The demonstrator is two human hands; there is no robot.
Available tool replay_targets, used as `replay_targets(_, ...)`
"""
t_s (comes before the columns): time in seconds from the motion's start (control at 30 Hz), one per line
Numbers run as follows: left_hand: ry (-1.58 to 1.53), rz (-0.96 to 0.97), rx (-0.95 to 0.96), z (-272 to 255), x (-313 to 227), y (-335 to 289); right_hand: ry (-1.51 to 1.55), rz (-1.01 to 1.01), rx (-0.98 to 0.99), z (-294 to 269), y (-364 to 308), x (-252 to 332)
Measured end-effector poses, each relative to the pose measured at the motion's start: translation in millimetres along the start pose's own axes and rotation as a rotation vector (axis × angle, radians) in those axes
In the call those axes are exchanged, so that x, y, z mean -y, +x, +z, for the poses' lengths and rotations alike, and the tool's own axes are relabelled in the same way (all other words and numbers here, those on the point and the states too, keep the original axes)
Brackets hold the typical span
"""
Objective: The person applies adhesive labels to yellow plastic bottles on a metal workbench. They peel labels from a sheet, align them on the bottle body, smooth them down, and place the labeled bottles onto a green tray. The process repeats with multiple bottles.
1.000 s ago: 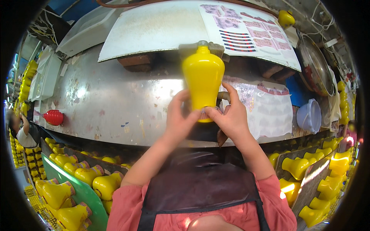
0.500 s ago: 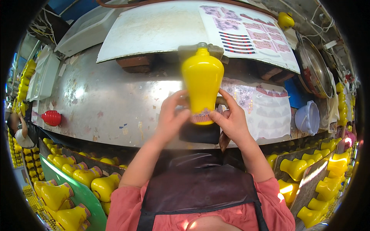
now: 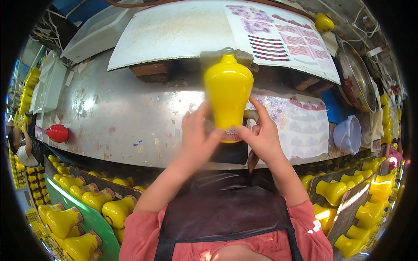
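A glossy yellow vase (image 3: 229, 93) lies in front of me, its narrow neck pointing away and capped by a grey metal fitting (image 3: 227, 51). Around its near end runs a pink and purple patterned decal band (image 3: 231, 133). My right hand (image 3: 264, 135) grips that end from the right, thumb on the band and fingers curled along the side. On the left side, my left hand (image 3: 198, 132) is slightly blurred, its thumb against the band's edge and its fingers beside the vase. Whatever supports the vase underneath is mostly hidden.
Decal sheets lie on a raised white board (image 3: 174, 35); another decal sheet (image 3: 305, 126) is to the right on the metal table (image 3: 117, 117). A lilac bucket (image 3: 347, 134) and a red ribbed object (image 3: 57, 133) flank the table. Yellow vases (image 3: 98, 199) fill racks both sides. A person (image 3: 26, 148) is far left.
My left hand has shifted slightly right, its thumb now at the band. The right thumb has moved a little, and the band looks slightly different, as if the vase turned. The vase stays in place.
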State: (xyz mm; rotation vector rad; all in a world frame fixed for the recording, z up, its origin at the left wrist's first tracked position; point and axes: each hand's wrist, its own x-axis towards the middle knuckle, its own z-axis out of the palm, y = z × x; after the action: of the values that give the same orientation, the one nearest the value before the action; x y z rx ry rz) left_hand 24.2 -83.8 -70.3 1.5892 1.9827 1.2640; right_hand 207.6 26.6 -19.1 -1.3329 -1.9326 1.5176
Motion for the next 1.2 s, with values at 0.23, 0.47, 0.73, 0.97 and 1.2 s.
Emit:
replay_targets(0.23,-0.325,-0.131,-0.013,15,1,-1,0.122,-0.112,-0.059,9,11,-4)
replay_targets(0.47,-0.336,-0.078,0.003,13,4,-4,0.140,-0.126,0.010,8,12,-30)
replay_targets(0.73,-0.218,-0.054,0.035,6,0,-5,0.197,-0.116,0.083,3,13,-34)
replay_targets(0.97,-0.314,-0.097,0.019,12,2,-7,0.073,-0.103,0.118,-4,6,-18)
replay_targets(1.2,-0.269,-0.035,-0.101,14,-4,-5,0.135,-0.115,0.117,-3,14,-31)
